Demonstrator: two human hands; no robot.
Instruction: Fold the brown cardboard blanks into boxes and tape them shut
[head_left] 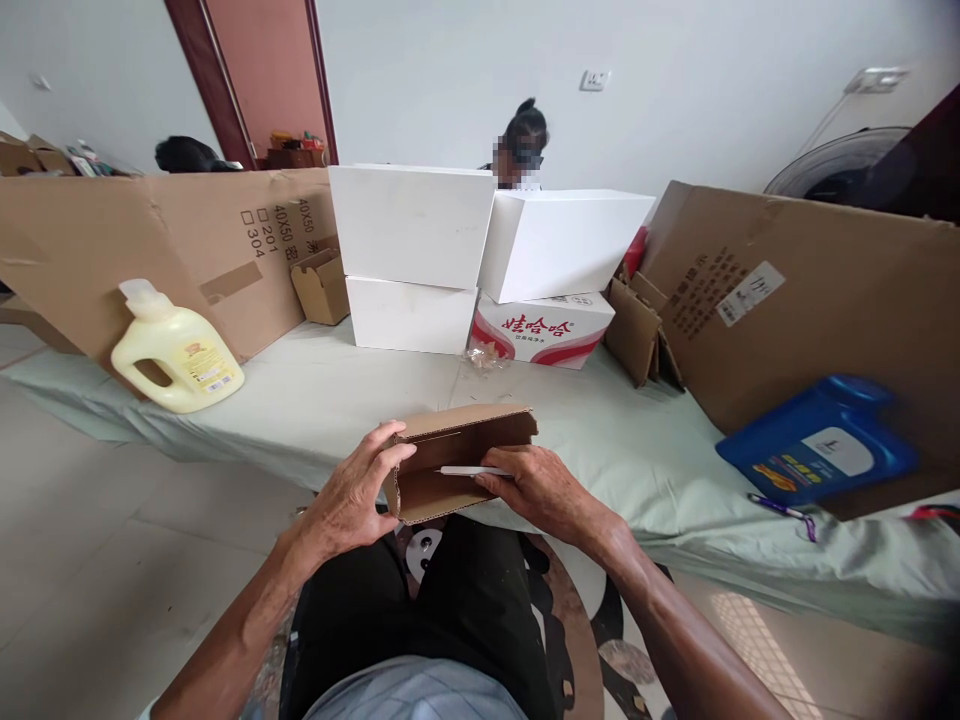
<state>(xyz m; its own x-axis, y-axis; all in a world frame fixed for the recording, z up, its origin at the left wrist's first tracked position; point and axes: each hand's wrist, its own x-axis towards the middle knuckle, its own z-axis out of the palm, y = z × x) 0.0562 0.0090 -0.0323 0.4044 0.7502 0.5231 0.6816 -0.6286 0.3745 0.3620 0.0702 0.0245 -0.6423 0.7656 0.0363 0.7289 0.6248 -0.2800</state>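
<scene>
A small open cardboard box (420,505) is tilted at the table's near edge, its open side towards me. My left hand (360,485) grips the box's left end, with the thumb below and the fingers over the upper edge. In my right hand (536,485) is a slim white knife-like tool (465,470), pinched between thumb and fingers. Its thin tip points left, across the box's opening. From this angle I cannot tell whether the tip touches the cardboard.
White boxes (411,225) and a red-and-white carton (540,330) are stacked ahead. A yellow detergent bottle (180,350) stands left; a blue bottle (817,440) leans right beside a purple-and-black pen-like item (784,510). Large cardboard boxes (810,290) flank the cloth-covered table (600,420). Another person (525,140) sits behind.
</scene>
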